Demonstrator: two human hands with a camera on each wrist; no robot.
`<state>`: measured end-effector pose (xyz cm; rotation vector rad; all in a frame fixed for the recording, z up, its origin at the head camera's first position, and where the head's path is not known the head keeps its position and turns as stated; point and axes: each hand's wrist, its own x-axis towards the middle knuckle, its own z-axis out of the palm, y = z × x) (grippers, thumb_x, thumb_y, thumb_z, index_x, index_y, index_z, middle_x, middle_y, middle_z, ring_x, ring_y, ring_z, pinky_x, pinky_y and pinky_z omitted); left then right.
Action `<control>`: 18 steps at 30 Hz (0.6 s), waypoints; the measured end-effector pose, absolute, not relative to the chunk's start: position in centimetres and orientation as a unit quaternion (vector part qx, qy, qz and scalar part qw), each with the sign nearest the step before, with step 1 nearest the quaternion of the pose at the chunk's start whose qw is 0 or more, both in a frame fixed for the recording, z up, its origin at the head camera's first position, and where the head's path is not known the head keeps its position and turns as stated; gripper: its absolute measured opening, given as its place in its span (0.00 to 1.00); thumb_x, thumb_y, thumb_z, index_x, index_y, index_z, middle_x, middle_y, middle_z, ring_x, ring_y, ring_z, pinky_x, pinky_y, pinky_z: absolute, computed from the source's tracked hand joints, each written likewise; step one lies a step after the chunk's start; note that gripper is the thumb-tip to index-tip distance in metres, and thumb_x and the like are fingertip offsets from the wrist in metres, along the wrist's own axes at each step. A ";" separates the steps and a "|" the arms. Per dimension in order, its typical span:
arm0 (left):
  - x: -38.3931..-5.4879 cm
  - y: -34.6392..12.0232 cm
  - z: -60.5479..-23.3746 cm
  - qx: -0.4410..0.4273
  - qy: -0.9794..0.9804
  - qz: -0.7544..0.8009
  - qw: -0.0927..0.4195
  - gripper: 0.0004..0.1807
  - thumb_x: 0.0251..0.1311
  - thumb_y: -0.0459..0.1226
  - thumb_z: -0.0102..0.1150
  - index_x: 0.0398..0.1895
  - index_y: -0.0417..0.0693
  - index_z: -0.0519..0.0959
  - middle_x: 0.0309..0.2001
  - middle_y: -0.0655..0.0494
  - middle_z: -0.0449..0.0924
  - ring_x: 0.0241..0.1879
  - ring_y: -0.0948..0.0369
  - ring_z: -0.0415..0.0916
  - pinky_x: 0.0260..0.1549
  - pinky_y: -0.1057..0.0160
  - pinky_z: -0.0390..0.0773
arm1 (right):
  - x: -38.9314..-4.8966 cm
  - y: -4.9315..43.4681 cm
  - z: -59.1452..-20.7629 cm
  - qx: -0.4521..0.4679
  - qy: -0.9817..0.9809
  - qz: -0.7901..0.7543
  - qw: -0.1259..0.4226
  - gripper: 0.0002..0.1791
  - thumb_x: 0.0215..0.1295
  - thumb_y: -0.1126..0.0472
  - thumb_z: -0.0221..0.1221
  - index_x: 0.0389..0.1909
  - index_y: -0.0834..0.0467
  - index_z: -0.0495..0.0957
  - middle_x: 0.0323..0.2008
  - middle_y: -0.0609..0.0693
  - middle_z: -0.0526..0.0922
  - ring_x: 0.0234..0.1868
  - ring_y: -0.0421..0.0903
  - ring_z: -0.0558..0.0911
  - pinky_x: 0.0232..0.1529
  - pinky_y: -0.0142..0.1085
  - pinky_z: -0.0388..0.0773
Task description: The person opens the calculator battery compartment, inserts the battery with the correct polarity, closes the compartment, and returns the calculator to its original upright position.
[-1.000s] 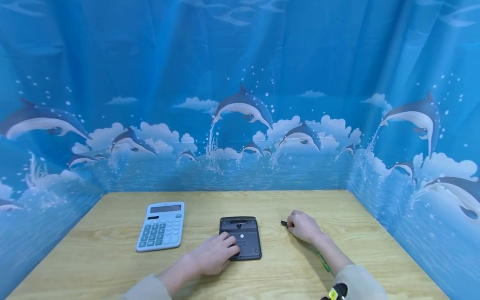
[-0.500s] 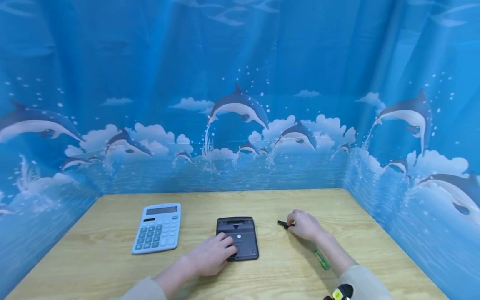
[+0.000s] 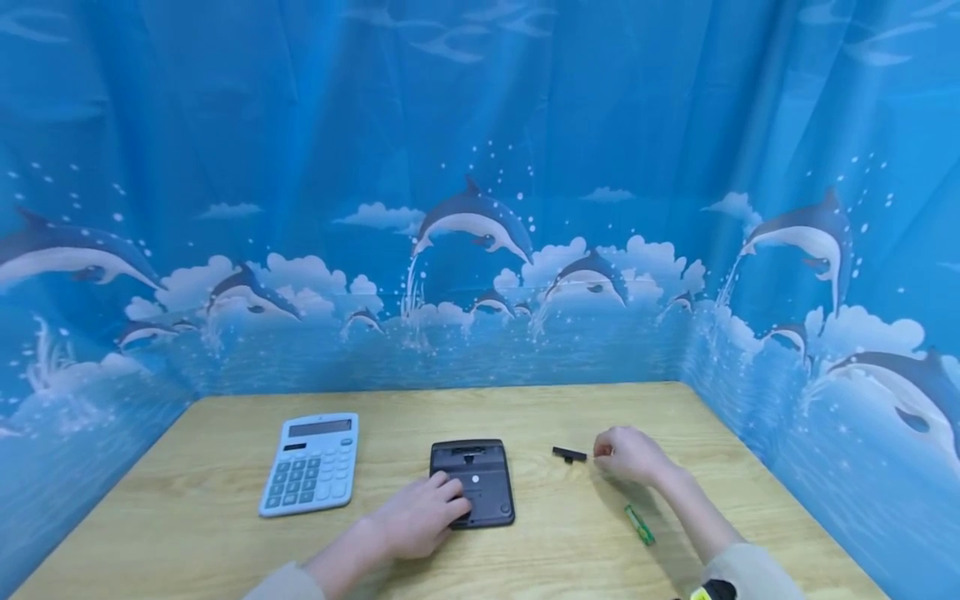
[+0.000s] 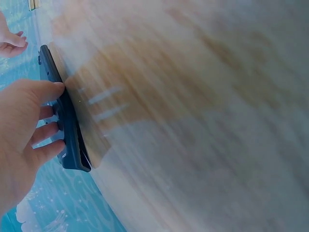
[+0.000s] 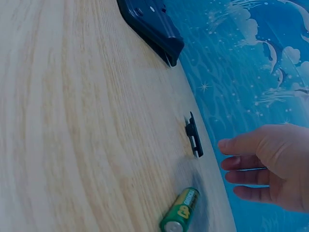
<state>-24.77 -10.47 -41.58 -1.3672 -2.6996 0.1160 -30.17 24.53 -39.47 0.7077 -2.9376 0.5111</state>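
A black calculator (image 3: 491, 496) lies face down on the wooden table, its battery slot at the far end uncovered. My left hand (image 3: 422, 515) holds it by the near left part, thumb (image 4: 50, 90) at the edge and fingers over the back. Just right of a small black battery cover (image 3: 569, 455), my right hand (image 3: 632, 455) hovers with loosely bent fingers and nothing between them. In the right wrist view a gap shows between those fingertips and the cover (image 5: 194, 136). A green battery (image 3: 640, 525) rests on the table nearer to me, below the right hand.
A light blue calculator (image 3: 311, 465) lies face up at the left of the table (image 3: 225, 467). Behind and along both sides hangs a blue curtain (image 3: 480, 350) printed with dolphins, meeting the table's edges.
My right hand has let go of the battery cover, leaving it on the table, and drawn back to the right. The battery shows fully now. My left hand stays on the black calculator.
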 end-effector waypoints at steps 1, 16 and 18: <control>-24.8 -10.5 -41.6 -0.451 -0.890 0.038 0.056 0.17 0.58 0.40 0.59 0.51 0.56 0.76 0.46 0.62 0.71 0.46 0.63 0.68 0.46 0.62 0.74 | -30.0 24.7 -39.4 0.231 -0.958 0.168 0.034 0.02 0.54 0.64 0.62 0.25 0.57 0.79 0.22 0.41 0.76 0.25 0.39 0.73 0.27 0.36 0.72; -24.5 -10.4 -41.6 -0.468 -0.876 0.063 0.095 0.15 0.57 0.39 0.59 0.48 0.54 0.76 0.41 0.60 0.70 0.42 0.62 0.68 0.42 0.64 0.75 | -27.0 25.7 -38.5 0.142 -0.963 0.179 -0.140 0.12 0.49 0.60 0.68 0.18 0.56 0.73 0.14 0.46 0.71 0.14 0.39 0.66 0.16 0.30 0.62; -24.5 -10.4 -41.6 -0.467 -0.877 0.062 0.093 0.15 0.56 0.39 0.59 0.48 0.55 0.76 0.42 0.61 0.71 0.42 0.62 0.68 0.43 0.64 0.75 | -26.8 25.6 -38.7 0.125 -0.966 0.176 -0.143 0.13 0.47 0.60 0.69 0.18 0.55 0.72 0.13 0.46 0.71 0.13 0.38 0.64 0.14 0.28 0.60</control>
